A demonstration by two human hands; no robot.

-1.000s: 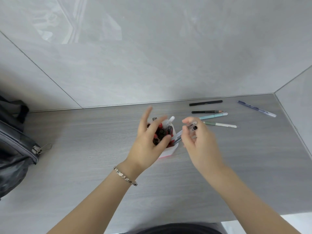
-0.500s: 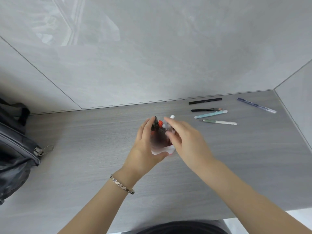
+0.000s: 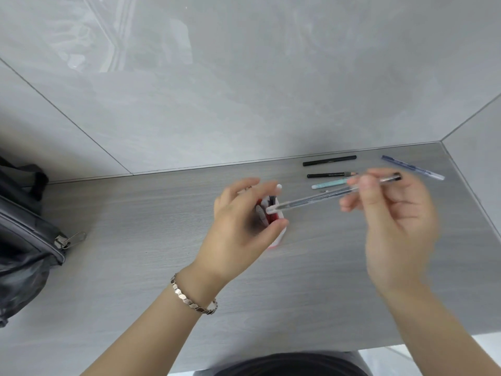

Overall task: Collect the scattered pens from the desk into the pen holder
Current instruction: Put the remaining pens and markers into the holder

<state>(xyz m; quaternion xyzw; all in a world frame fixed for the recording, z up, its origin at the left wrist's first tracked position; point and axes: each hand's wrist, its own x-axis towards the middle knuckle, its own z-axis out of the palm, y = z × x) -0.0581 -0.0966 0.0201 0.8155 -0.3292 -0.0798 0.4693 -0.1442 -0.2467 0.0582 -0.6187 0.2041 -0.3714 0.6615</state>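
My left hand (image 3: 238, 229) is wrapped around the small red and white pen holder (image 3: 279, 240), which stands mid-desk with several pens in it. My right hand (image 3: 393, 226), blurred, pinches a clear pen (image 3: 311, 199) near its black-capped end. The pen lies slanted, with its white end touching the holder's top. Behind it on the desk lie a black pen (image 3: 329, 160), a thin black pencil (image 3: 326, 175) and a teal pen (image 3: 329, 183). A blue pen (image 3: 412, 167) lies in the far right corner. A further pen is mostly hidden behind the clear one.
A black bag (image 3: 24, 234) with a metal zip pull sits at the desk's left end. Grey tiled walls close the desk at the back and on the right. The desk's front edge runs just above my dark clothing.
My right hand was over the holder half a second ago. It has swung out to the right with the clear pen. My left hand stays on the holder.
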